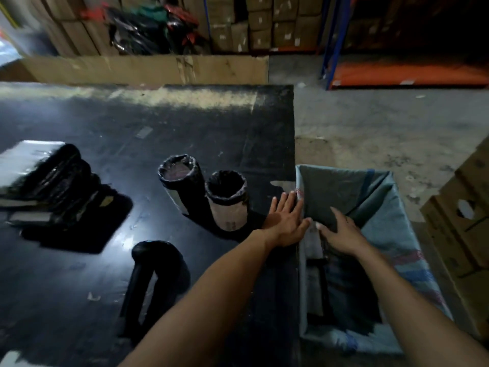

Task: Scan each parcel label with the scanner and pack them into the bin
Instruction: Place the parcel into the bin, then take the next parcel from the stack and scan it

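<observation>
The bin [391, 234], a blue-grey woven sack with an open mouth, stands against the right edge of the black table [105, 128]. My left hand [287, 221] lies flat and open against the sack's near-left rim. My right hand [341, 234] reaches into the sack with its fingers spread over dark parcels [341, 292] inside. Two black-wrapped cylinder parcels [182, 181] [227, 200] stand upright on the table just left of my left hand. A black scanner [150, 282] lies nearer me on the table. A stack of flat black parcels [50, 181] sits at the far left.
Cardboard boxes [460, 229] stand on the concrete floor to the right of the sack. A long flattened carton [148, 68] lies behind the table. Shelving with stacked boxes [277, 22] and an orange-and-blue rack [407, 70] fill the background.
</observation>
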